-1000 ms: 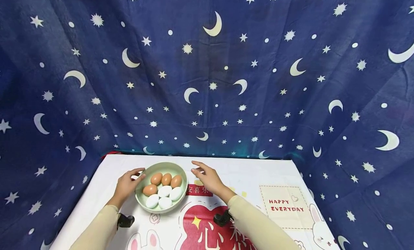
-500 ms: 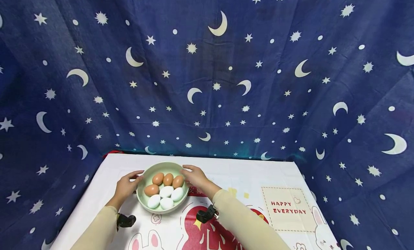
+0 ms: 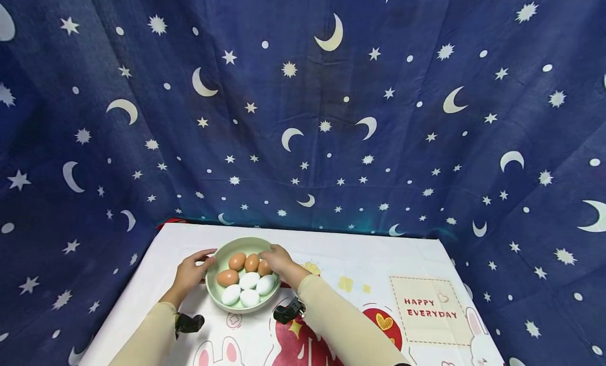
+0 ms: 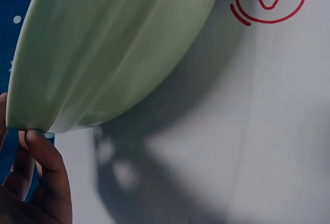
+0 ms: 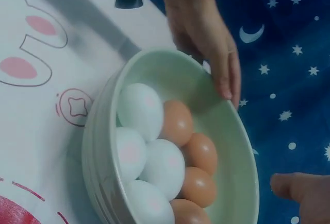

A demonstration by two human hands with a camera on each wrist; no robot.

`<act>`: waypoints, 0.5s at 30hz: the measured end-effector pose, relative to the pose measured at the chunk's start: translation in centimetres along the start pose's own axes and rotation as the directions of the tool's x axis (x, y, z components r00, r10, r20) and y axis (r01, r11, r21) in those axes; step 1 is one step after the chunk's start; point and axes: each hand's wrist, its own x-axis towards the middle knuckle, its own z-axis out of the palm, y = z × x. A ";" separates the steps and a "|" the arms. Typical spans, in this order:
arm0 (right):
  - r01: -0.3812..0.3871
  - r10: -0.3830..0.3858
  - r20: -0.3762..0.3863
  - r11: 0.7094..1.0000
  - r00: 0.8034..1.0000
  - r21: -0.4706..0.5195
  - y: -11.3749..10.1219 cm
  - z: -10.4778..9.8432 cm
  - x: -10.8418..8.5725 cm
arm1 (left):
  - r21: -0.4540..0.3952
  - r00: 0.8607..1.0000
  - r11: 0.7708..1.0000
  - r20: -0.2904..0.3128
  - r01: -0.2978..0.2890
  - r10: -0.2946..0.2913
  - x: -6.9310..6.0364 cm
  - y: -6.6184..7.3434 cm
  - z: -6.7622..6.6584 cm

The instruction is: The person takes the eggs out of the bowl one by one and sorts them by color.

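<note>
A pale green bowl [image 3: 243, 245] holds several brown eggs [image 3: 228, 277] and several white eggs [image 3: 249, 298]. At its left rim my left hand [image 3: 188, 275] holds the bowl. The left wrist view shows the left thumb [image 4: 46, 149] against the outside of the bowl wall [image 4: 113, 49]. My right hand [image 3: 280, 261] reaches over the right rim, just above the rightmost brown egg [image 3: 265, 267], partly covering it. In the right wrist view a right-hand digit [image 5: 289, 185] extends toward the rim, apart from the eggs [image 5: 198, 187]; the other right fingers are out of view.
The bowl stands on a white printed tablecloth [image 3: 360, 258] toward the table's back left. A dark blue curtain [image 3: 303, 108] with moons and stars encloses the back and sides. Black wrist cameras [image 3: 289, 311] sit at both wrists.
My right hand has moved left from beside the bowl to over its right rim and the brown eggs. The left hand has stayed at the left rim. The head view has shifted slightly.
</note>
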 end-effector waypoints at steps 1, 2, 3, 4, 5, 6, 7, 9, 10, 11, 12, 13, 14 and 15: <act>-0.001 0.001 0.002 1.000 1.000 -0.006 0.1 0.3 0.2 | -0.005 1.000 1.000 0.004 0.003 -0.003 0.0 0.0 0.0; 0.004 -0.004 0.003 1.000 1.000 -0.015 0.2 0.5 0.3 | -0.006 1.000 1.000 0.009 0.001 -0.001 0.0 -0.1 -0.1; 0.006 -0.006 0.000 0.999 1.000 -0.031 0.3 0.8 0.4 | -0.011 1.000 1.000 0.013 0.001 -0.001 0.1 -0.1 -0.1; 0.014 -0.014 -0.005 0.999 1.000 -0.046 0.3 1.0 0.4 | -0.014 1.000 1.000 0.016 -0.002 0.002 0.1 -0.2 -0.1; 0.019 -0.019 -0.006 0.998 1.000 -0.053 0.3 1.2 0.4 | -0.022 1.000 1.000 0.016 -0.002 0.003 0.1 -0.2 -0.2; 0.026 -0.027 -0.017 0.996 0.999 -0.087 0.4 1.4 0.5 | -0.031 1.000 1.000 0.018 -0.003 0.004 0.1 -0.2 -0.2; 0.035 -0.039 -0.029 0.991 0.999 -0.127 0.4 1.6 0.5 | -0.038 1.000 0.999 0.018 -0.006 0.006 0.2 -0.3 -0.2; 0.059 -0.072 -0.053 0.974 0.996 -0.219 0.4 2.0 0.6 | -0.056 1.000 0.998 0.020 -0.009 0.010 0.2 -0.4 -0.2; 0.074 -0.095 -0.063 0.959 0.993 -0.272 0.5 2.1 0.6 | -0.065 1.000 0.998 0.021 -0.010 0.011 0.3 -0.4 -0.2; 0.087 -0.116 -0.071 0.941 0.991 -0.326 0.5 2.3 0.7 | -0.078 1.000 0.997 0.021 -0.008 0.010 0.3 -0.4 -0.2; 0.102 -0.146 -0.084 0.912 0.986 -0.397 0.6 2.4 0.7 | -0.087 1.000 0.996 0.024 -0.008 0.010 0.3 -0.5 -0.3; 0.114 -0.169 -0.088 0.891 0.982 -0.439 0.7 2.5 0.8 | -0.098 1.000 0.995 0.026 -0.006 0.009 0.4 -0.5 -0.3; 0.126 -0.191 -0.086 0.864 0.978 -0.487 0.8 2.7 0.9 | -0.107 1.000 0.994 0.030 -0.006 0.009 0.4 -0.5 -0.3; 0.133 -0.210 -0.084 0.834 0.974 -0.536 1.0 2.8 1.0 | -0.115 0.999 0.993 0.036 -0.002 0.006 0.4 -0.6 -0.3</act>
